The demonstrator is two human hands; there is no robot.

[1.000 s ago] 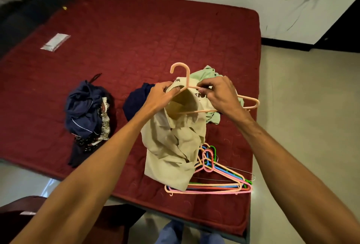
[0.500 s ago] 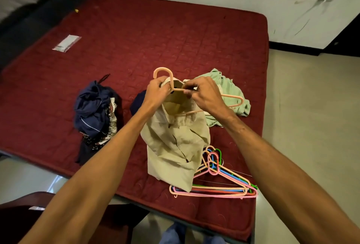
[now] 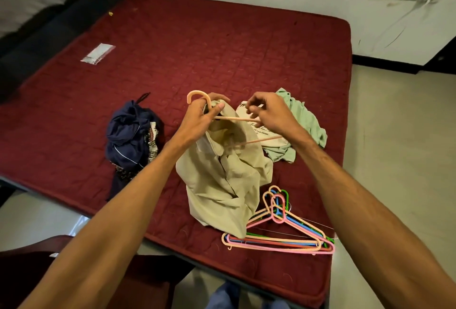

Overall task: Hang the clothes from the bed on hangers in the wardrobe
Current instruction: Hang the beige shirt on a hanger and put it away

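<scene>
Peach plastic, thin and rod-like, runs between both hands: the left hand point(image 3: 197, 121) has its grip closed around the neck of a peach plastic hanger point(image 3: 229, 118), just under its curved hook, with the collar of a beige cotton shirt point(image 3: 222, 175) pinched in the same hold. The right hand point(image 3: 269, 114) has its grip closed loosely, fingertips pinching the hanger's upper arm, other fingers curled; whether it also pinches cloth I cannot tell. The hanger's lower bar slants across the shirt's open neck. The shirt hangs from the hands in soft crumpled folds, and its hem touches the quilted maroon mattress of the bed point(image 3: 222, 49).

Just beside the hem, near the bed's front edge, lies a flat stack of thin plastic hangers point(image 3: 283, 232) in pink, peach, blue, green and red, their hooks overlapping. Behind the right hand rests a rumpled pale green shirt point(image 3: 308, 123) on a cream garment with printed lettering. To the left sits a bundled heap of navy clothes point(image 3: 133, 136) with white piping and a printed patch. Well apart, far left, lies a small clear plastic packet point(image 3: 98, 53).
</scene>
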